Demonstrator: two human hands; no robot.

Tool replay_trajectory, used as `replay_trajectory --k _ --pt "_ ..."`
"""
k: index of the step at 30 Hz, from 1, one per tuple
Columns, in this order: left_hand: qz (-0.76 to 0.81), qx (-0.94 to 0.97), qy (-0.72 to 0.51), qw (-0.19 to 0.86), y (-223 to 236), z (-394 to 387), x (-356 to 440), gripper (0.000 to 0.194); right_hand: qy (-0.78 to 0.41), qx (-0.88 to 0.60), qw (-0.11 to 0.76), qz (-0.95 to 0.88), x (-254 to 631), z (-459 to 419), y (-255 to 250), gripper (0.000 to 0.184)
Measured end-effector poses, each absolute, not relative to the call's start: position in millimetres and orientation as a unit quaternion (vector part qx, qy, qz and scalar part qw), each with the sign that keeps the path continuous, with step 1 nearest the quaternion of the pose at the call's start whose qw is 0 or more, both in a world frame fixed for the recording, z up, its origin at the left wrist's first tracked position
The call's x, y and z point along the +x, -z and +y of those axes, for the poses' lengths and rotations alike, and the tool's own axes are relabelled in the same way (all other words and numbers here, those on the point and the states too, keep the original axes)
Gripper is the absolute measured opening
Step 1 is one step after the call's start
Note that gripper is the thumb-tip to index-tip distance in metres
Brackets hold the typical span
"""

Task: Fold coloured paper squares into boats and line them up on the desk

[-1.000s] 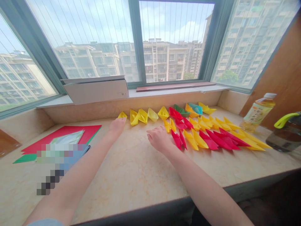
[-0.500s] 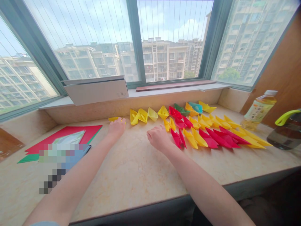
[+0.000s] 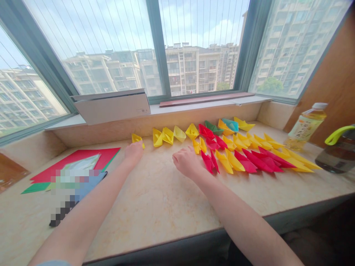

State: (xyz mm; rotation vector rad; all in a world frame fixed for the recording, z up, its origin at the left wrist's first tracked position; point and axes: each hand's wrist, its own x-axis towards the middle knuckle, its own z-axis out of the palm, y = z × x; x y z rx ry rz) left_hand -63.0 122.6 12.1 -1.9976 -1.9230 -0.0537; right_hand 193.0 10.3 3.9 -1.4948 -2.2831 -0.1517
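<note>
1. Left of the left-hand fingers, a red paper sheet (image 3: 74, 157) lies on the marble sill (image 3: 155, 207).
2. Left hand (image 3: 133, 153): fingers (image 3: 132, 147) together, a small yellow paper boat (image 3: 137, 140) just beyond them; they may be touching it, hard to tell.
3. Right hand (image 3: 187, 161): fingers (image 3: 180, 155) slightly apart, flat on the sill, holding nothing.
4. Right of those fingers, rows of red and yellow paper boats (image 3: 249, 159) lie on the sill, with a tea bottle (image 3: 305, 127) standing beyond them.

Left hand (image 3: 133, 153) loosely curled, right hand (image 3: 188, 162) palm-down
</note>
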Motion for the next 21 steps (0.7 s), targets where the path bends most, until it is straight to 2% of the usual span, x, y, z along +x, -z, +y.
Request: replay_trajectory --k 15,21 --pt "-0.658 -0.730 0.019 0.187 -5 131 -57 0.045 0.057 -0.533 0.210 -0.818 193 11 -3 0.032" --pt "-0.660 -0.724 0.027 0.200 -4 133 -57 0.044 0.053 -0.534 0.213 -0.816 193 11 -2 0.032"
